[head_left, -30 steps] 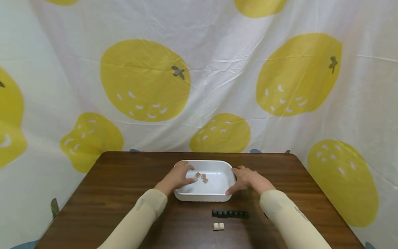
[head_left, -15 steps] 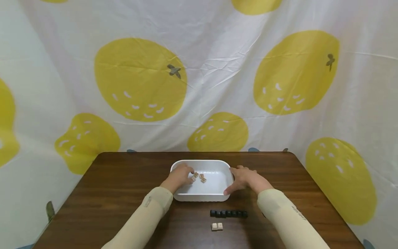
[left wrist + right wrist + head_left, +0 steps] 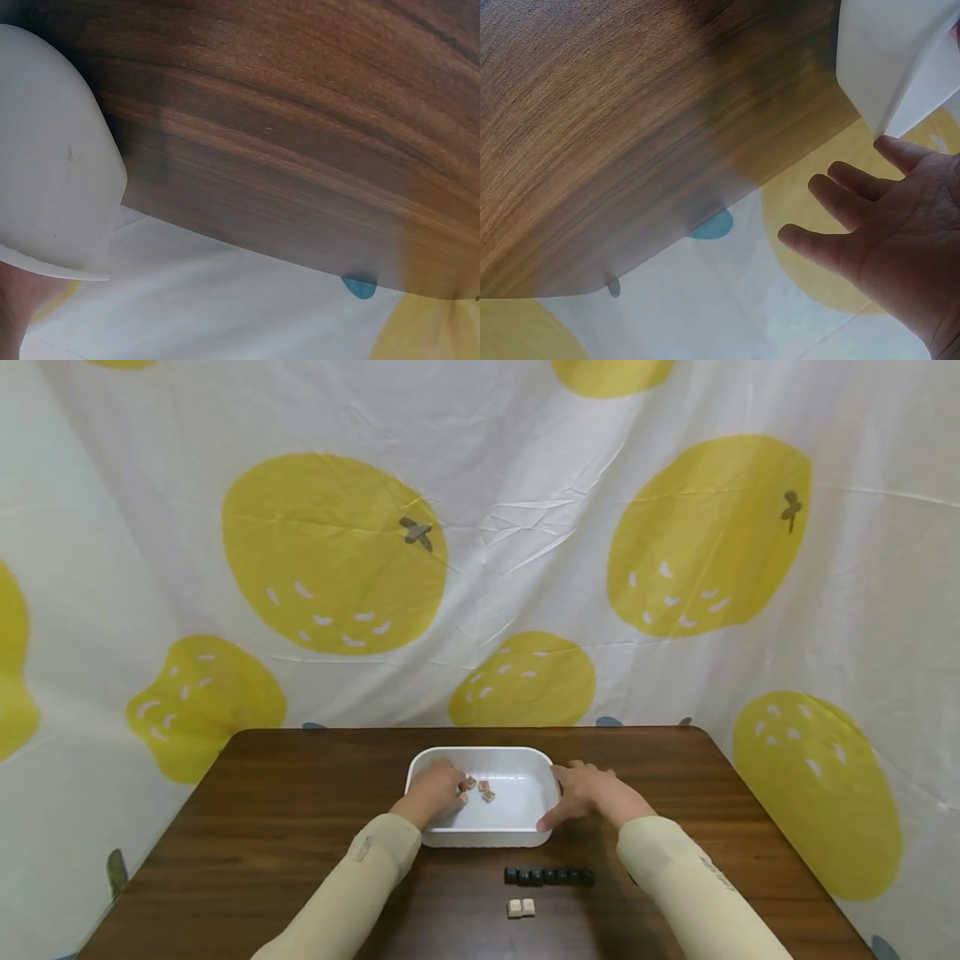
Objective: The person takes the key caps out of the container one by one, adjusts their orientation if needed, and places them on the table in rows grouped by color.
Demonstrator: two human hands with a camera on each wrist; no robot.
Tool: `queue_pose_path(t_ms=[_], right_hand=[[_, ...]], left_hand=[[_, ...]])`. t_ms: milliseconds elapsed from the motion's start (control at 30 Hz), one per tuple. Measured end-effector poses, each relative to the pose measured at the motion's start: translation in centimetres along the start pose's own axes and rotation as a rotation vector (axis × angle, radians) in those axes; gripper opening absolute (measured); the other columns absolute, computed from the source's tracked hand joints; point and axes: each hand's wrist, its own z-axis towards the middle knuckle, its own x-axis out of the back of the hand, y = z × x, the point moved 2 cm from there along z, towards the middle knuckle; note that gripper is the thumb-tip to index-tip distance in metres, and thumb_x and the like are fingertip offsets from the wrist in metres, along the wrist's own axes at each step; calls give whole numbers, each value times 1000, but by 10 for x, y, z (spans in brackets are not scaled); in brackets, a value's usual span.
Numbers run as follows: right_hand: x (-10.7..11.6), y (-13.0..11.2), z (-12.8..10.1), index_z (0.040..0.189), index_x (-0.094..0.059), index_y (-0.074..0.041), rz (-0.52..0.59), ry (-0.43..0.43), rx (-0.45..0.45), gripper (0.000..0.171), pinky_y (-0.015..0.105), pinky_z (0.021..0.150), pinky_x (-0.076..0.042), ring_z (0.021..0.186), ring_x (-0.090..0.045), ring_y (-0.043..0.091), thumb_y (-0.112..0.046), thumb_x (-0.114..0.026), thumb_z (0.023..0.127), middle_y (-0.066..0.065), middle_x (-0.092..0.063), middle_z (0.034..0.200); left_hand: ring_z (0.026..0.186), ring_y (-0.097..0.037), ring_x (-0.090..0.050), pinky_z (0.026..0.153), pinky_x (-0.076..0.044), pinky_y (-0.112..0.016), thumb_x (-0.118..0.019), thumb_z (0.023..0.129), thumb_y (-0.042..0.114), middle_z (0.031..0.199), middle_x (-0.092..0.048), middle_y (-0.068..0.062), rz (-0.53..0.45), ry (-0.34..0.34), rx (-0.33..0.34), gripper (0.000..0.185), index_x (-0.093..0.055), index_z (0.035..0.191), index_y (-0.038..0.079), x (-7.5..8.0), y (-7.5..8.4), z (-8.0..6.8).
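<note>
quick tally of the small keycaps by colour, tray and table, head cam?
Brown keycaps in the white tray: about 4, partly hidden by the left hand
Black keycaps, row on table: about 7
Beige keycaps: 2
Total: about 13

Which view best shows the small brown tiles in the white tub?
The head view: the small brown tiles lie inside the white tub, right by the left hand. Both wrist views catch only the tub's outer wall and the table; no tiles show.
</note>
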Motion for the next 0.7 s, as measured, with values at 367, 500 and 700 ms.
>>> queue_pose_path(t_ms=[367,500,700], right_hand=[[1,-3,0,149,-41,-2,-1,1,3,107,76,103,-20,133,-36,52,-56,-86,67,29,-41,144],[2,-3,-1,148,-42,-2,-4,6,9,105,75,102,-21,132,-38,51,-55,-86,68,29,-44,142],[3,-3,-1,147,-43,-2,-5,-2,11,103,75,103,-21,132,-39,49,-53,-86,68,27,-46,139]], left_hand=[[78,-19,-55,72,-48,-37,-83,75,21,80,-55,2,-136,105,-51,13,-72,81,16,10,-3,-9],[90,-21,-59,80,-47,-40,-83,76,28,88,-62,3,-137,174,-103,14,-75,81,19,19,0,-16],[104,-29,-58,91,-46,-46,-82,79,27,107,-63,-10,-287,231,-210,14,-75,83,16,36,12,-43]])
